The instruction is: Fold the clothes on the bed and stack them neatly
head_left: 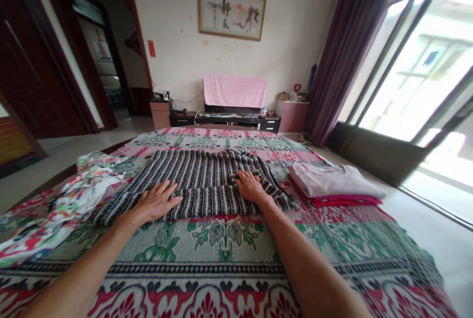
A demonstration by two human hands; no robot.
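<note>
A black-and-white striped knit garment point(199, 180) lies spread on the patterned cover point(225, 239) in front of me, its far right part bunched into folds. My left hand point(157, 201) rests flat on its near left part, with the fingers spread. On its right side lies my right hand point(249, 186), palm down beside a rumpled fold; the fingers are stretched out and somewhat bent. Neither hand grips the cloth visibly. Which kind of garment it is I cannot make out.
To the right sits a stack of folded clothes point(334, 180), light grey over red. A crumpled multicoloured printed cloth point(79, 195) lies at the left. Beyond the cover stands a low cabinet point(232, 120) with a pink cloth point(235, 90) above it. Large windows point(417, 62) are at the right.
</note>
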